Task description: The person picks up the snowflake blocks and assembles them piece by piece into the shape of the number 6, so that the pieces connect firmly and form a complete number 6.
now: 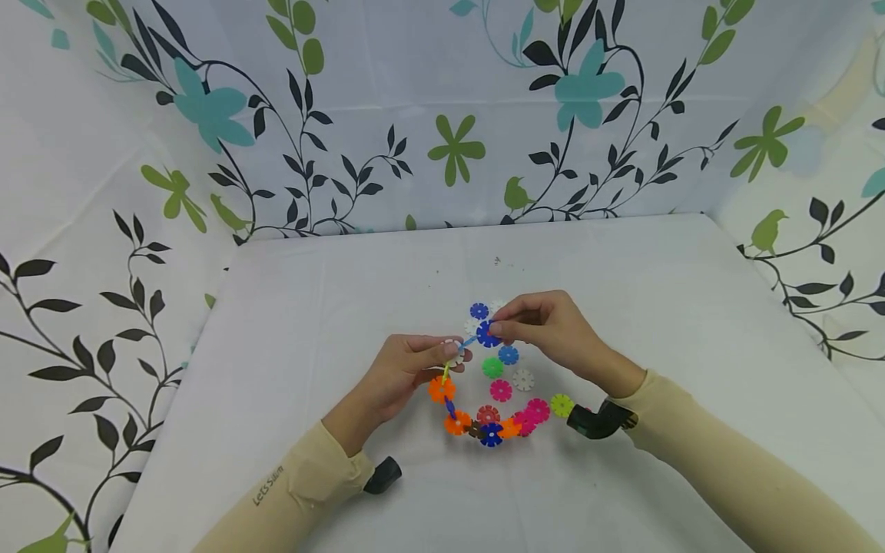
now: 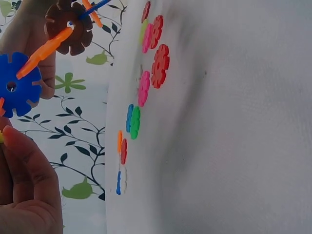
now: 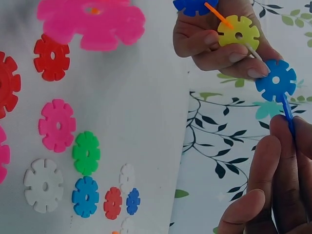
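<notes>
Both hands hold a chain of notched plastic flower discs above the table. In the head view my left hand (image 1: 415, 365) pinches a white disc (image 1: 452, 351) of the chain. My right hand (image 1: 553, 330) pinches a dark blue disc (image 1: 487, 332), seen edge-on in the right wrist view. A light blue disc (image 3: 276, 80) joins these two. From my left hand the chain hangs in a curve through a yellow disc (image 3: 239, 35), orange disc (image 1: 441, 389), brown disc (image 2: 68, 27) and others, towards pink discs (image 1: 538, 409). My right fingertips partly cover the dark blue disc.
Loose discs lie on the white table behind and beneath the chain, among them a green disc (image 3: 86, 153), a red disc (image 3: 51, 57) and a white disc (image 3: 44, 185). Black wrist mounts (image 1: 598, 420) stick out from both sleeves. A leaf-patterned cloth (image 1: 387, 115) hangs behind the table.
</notes>
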Motion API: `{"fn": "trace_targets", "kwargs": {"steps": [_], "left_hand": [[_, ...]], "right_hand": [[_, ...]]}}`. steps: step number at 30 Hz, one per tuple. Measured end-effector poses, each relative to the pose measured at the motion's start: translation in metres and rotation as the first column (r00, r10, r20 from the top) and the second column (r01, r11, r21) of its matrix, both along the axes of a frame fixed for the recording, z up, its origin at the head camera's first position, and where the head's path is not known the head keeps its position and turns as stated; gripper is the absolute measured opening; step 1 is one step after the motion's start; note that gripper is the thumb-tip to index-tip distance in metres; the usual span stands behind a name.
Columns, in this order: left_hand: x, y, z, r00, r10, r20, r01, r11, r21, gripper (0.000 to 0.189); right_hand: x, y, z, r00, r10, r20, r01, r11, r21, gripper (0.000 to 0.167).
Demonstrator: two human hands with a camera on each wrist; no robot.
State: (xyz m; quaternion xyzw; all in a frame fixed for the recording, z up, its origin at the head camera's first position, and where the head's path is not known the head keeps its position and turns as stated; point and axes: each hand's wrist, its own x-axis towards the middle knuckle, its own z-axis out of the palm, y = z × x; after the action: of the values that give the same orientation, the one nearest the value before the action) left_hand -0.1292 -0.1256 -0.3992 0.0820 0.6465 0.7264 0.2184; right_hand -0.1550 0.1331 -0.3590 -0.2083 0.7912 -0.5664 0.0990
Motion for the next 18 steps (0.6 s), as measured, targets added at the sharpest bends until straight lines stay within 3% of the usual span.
{"fn": "trace_targets", "kwargs": {"steps": [18], "left_hand": [[-0.0006, -0.0007, 0.0011, 0.994, -0.012, -0.113, 0.0, 0.995, -0.104, 0.032]], "right_hand": [[0.0028, -0.0027, -0.0017, 0.993, 0.023, -0.119, -0.023, 1.0, 0.004, 0.013]]}}
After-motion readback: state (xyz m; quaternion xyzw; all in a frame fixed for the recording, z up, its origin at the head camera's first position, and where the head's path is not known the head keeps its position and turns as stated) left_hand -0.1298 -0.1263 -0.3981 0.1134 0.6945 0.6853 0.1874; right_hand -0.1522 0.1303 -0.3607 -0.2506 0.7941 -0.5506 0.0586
